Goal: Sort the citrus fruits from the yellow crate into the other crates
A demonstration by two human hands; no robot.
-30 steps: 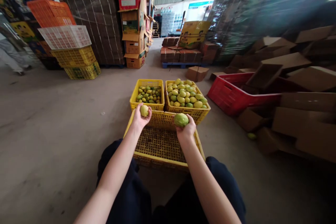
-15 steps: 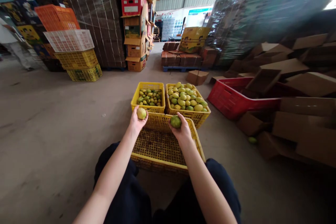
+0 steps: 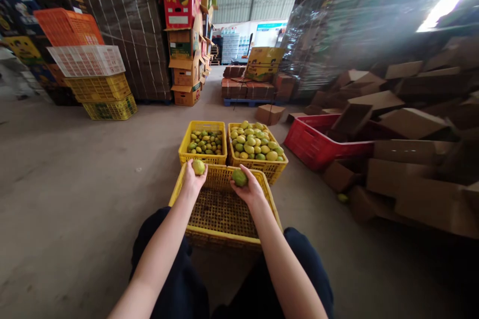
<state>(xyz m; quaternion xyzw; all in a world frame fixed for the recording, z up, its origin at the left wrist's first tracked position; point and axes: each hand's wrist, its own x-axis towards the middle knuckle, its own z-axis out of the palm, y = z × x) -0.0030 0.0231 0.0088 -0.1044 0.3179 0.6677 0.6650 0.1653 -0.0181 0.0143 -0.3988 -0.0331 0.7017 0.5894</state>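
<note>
Over the near yellow crate (image 3: 224,237), a two-handed hold
Near its far left corner, the left hand (image 3: 192,179) grips a yellowish fruit (image 3: 198,167); towards its far right, the right hand (image 3: 251,188) grips a green fruit (image 3: 239,177), both cupped, likely against rolling. Beyond it stand two fruit-filled crates (image 3: 209,158), probably for reach.

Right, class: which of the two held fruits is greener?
The green fruit in the right hand; the left hand holds a yellow fruit instead.

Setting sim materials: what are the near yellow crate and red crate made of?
Near yellow crate: probably molded plastic, dull finish; regular lattice floor suggests it. Red crate: likely plastic too, slightly glossy; smooth, evenly colored wall.
</note>
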